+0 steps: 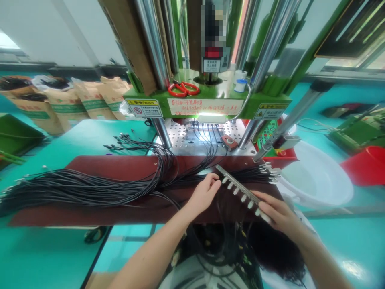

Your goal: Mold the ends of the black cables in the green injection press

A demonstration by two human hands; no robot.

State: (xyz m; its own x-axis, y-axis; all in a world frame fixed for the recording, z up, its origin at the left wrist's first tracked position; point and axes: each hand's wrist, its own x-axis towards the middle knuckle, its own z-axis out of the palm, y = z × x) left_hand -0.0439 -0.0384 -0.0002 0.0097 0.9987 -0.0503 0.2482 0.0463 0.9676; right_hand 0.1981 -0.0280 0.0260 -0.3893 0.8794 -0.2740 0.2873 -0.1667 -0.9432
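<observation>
Clock directions were taken from the middle of the metal bar [240, 185], with 12 pointing away from the wearer. The right hand [278, 214], at 4 o'clock, was clamped on the near end of the bar, thumb on the near side and fingers along the far edge. The left hand [207, 188] lay at 9 o'clock, its thumb and forefinger close together just beside the bar's far end; could not tell whether they gripped anything.

The bar was held at a slant over the brown board [99, 164], running from 11 toward 4 o'clock. A row of pale tabs [244, 198] jutted from its near-left edge.

On the board, a thick bundle of black cables [105, 188] stretched out to 9 o'clock. Metal cable ends [272, 173] were gathered at 2 o'clock.

Further out, at 11 o'clock, several cables ran onto the perforated metal plate [177, 134] of the green press [144, 94]. Red-handled scissors [179, 93] rested on the press's upper platen at 11 o'clock, a blue-and-white spool [240, 85] at 12. A control panel [266, 136] stood at 1, a white tub [320, 176] between 2 and 3. Paper sacks [64, 104] stood at 10.
</observation>
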